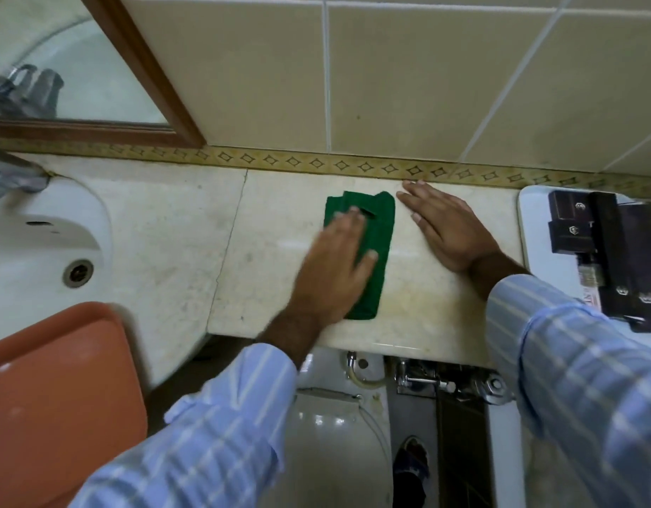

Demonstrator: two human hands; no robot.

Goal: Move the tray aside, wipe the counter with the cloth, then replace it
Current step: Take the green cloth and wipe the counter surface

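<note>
Nearest me on the left sits one orange tray [56, 394], by the sink [30, 229] and clear of the work patch – so I judge the wiping step is in hand. My left hand [335, 273] presses flat on the one folded green cloth [368, 247], fingers spread, gripping nothing; it is mid-counter [426, 298]. My right hand [448, 229] lies just beside it, palm down, fingers open, bracing. Far right stands one white tray of dark boxes [588, 229] – I count roughly four. Next: finish the strokes, then bring the orange tray back.
</note>
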